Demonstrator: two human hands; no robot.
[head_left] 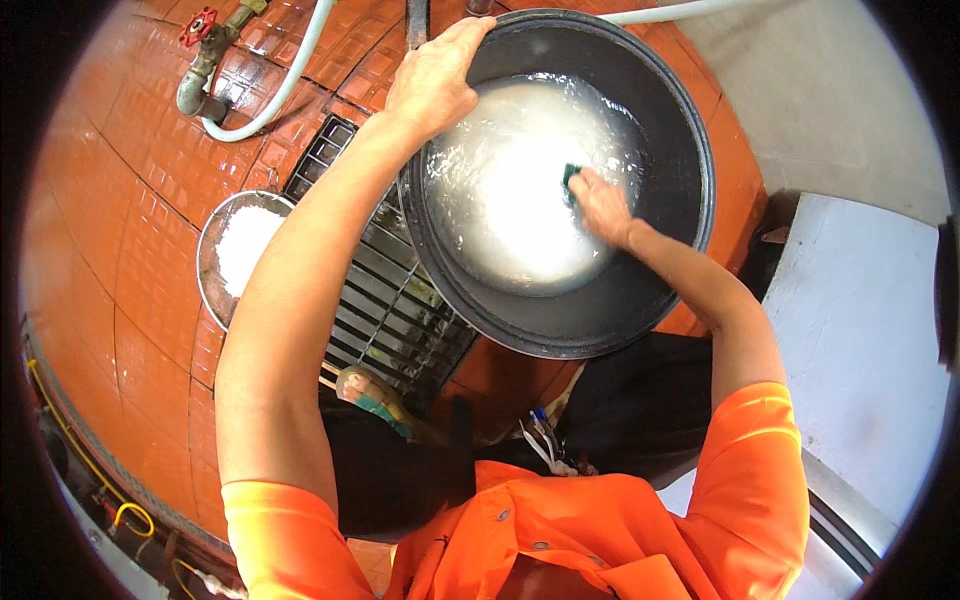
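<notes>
A large dark round pan sits tilted over the orange tiled floor, its bottom covered in white soapy water. My left hand grips the pan's far left rim. Inside the pan, my right hand presses a green scrub pad against the foamy bottom; most of the pad is hidden under my fingers.
A metal floor drain grate lies under and left of the pan. A small metal bowl with white powder stands left of it. At the top left are a tap with a red valve and a pale hose. A white wall rises on the right.
</notes>
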